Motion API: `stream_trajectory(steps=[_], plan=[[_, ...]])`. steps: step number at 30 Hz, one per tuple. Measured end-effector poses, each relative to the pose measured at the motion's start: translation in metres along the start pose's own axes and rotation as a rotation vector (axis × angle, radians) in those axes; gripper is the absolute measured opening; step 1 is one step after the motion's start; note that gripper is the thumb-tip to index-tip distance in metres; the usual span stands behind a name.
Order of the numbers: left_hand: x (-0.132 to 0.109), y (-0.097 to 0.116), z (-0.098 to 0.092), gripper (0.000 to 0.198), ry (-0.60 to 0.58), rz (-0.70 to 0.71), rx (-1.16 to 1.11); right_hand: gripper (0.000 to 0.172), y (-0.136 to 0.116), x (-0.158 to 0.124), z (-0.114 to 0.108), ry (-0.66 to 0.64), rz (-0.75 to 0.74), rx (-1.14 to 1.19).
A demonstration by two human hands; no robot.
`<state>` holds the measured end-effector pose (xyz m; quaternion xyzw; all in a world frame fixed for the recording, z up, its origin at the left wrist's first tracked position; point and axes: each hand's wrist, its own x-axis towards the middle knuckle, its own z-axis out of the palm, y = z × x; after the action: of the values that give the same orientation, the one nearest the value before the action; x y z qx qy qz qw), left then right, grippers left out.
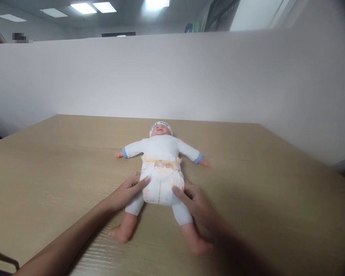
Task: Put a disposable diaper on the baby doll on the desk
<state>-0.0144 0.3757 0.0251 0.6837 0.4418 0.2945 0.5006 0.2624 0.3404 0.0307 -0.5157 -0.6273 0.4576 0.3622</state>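
A baby doll (161, 143) lies on its back on the wooden table, arms and legs spread, head toward the far side. It has white clothes with blue cuffs and a white headband with dark lettering. Around its hips is a fastened diaper (160, 191) with an orange printed waistband. My left hand (132, 186) grips the diaper's left side, thumb on the front and fingers behind the edge. My right hand (194, 197) holds the opposite side the same way, its thumb on the front. The fingers under both sides are partly hidden.
The wooden table (74, 172) reaches to a white partition wall (161, 76) behind the doll. A dark curved object (4, 257) shows at the bottom left corner. Ceiling lights shine beyond the partition.
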Motion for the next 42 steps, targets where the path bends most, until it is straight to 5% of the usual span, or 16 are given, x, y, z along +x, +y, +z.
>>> stream_trajectory(steps=[7, 33, 42], plan=[[-0.001, 0.002, 0.002, 0.057, 0.035, -0.034, -0.163, 0.055, -0.009, -0.003, 0.0, -0.029, 0.024, 0.156], [0.0, 0.0, -0.002, 0.053, -0.07, -0.066, -0.343, 0.053, -0.006, -0.007, -0.001, -0.014, -0.005, 0.131], [-0.003, 0.013, -0.005, 0.047, -0.064, 0.014, -0.055, 0.045, -0.006, -0.006, -0.011, -0.096, -0.136, -0.023]])
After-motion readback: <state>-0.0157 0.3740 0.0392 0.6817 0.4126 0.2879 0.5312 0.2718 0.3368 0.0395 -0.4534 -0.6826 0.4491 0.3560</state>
